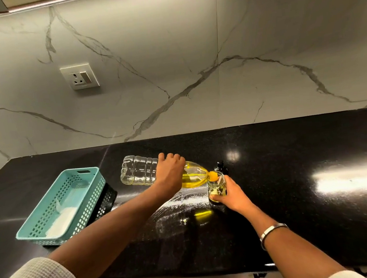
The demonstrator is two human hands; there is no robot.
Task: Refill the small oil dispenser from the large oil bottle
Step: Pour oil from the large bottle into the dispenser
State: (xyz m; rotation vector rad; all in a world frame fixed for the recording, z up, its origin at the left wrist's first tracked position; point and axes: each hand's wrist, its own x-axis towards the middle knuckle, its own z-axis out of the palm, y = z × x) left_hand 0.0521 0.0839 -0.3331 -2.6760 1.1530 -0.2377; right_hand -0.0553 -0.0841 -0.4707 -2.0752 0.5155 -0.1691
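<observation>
A large clear plastic oil bottle [140, 173] lies nearly horizontal above the black counter, its yellow oil pooled toward the neck. My left hand [170, 173] grips it around the middle. Its yellow neck rests at the mouth of the small glass dispenser [215, 187], which stands upright on the counter with a little oil at the bottom. My right hand [230, 193] holds the dispenser's lower part from the right. A dark pump cap [221, 166] stands just behind the dispenser.
A teal plastic basket [52, 225] with white cloth inside sits on the left of the counter [294, 195], resting on a black basket [107, 200]. A marble wall with a power socket [80, 76] rises behind. The counter's front edge runs below my forearms.
</observation>
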